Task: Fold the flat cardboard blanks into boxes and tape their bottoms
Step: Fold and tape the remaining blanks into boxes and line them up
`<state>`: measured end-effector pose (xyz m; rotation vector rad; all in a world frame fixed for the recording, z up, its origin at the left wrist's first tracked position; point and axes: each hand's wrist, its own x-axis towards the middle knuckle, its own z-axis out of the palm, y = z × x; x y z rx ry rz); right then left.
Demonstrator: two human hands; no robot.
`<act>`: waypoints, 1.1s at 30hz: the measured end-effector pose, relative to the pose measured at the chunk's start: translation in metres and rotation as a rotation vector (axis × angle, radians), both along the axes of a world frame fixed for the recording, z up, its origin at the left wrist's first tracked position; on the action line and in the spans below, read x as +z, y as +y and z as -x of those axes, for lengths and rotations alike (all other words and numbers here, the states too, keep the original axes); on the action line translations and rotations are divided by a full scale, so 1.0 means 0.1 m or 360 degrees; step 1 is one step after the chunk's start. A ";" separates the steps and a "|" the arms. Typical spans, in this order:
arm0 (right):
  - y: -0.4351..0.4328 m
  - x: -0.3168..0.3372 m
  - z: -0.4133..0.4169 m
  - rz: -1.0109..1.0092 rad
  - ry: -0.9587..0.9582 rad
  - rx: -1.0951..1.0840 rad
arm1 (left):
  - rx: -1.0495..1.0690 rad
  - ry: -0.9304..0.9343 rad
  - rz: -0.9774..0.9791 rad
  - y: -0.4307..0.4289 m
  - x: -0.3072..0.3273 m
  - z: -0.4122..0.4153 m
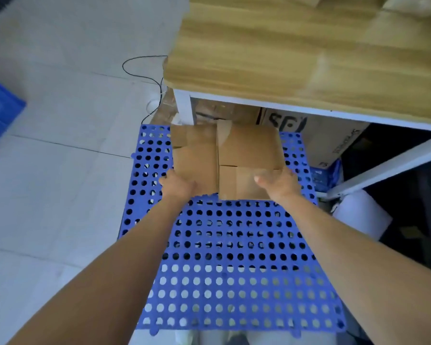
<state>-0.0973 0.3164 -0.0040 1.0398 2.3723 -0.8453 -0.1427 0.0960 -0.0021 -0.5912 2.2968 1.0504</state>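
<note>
Both hands [178, 186] [280, 183] grip the cardboard blank [249, 148] at its near edge.

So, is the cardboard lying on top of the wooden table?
No, the left hand and the right hand hold the cardboard over the blue mat, beside the table.

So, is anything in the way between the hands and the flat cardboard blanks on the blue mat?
Nothing visible. The left hand and right hand grip the near edge of the brown flat cardboard blanks at the far end of the blue perforated plastic mat.
</note>
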 end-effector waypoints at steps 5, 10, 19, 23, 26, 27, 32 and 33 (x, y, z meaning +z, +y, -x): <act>0.12 -0.24 0.05 0.0040 -0.0108 -0.0358 | 0.0367 -0.0083 -0.0125 -0.01 -0.25 0.10; 0.18 -0.21 0.05 0.0454 0.0009 -0.0688 | 0.0619 -0.0155 -0.0425 0.07 -0.13 0.12; 0.27 0.60 -0.12 0.1170 0.0164 -0.1252 | 0.0498 -0.0278 -0.0525 0.20 0.62 0.07; 0.33 1.10 -0.30 0.1202 0.0182 -0.1239 | 0.0323 -0.0273 -0.0405 0.21 1.05 0.01; 0.36 1.49 -0.45 0.1195 0.0241 -0.1229 | 0.0157 -0.0235 -0.0354 0.26 1.38 -0.05; 0.37 1.63 -0.51 0.1206 0.0273 -0.1237 | 0.0091 -0.0229 -0.0348 0.27 1.48 -0.06; 0.40 2.37 -0.92 0.1211 0.0513 -0.1306 | -0.0280 -0.0137 -0.0266 0.36 2.08 -0.15; 0.41 2.52 -1.02 0.1200 0.0575 -0.1339 | -0.0345 -0.0090 -0.0281 0.41 2.20 -0.17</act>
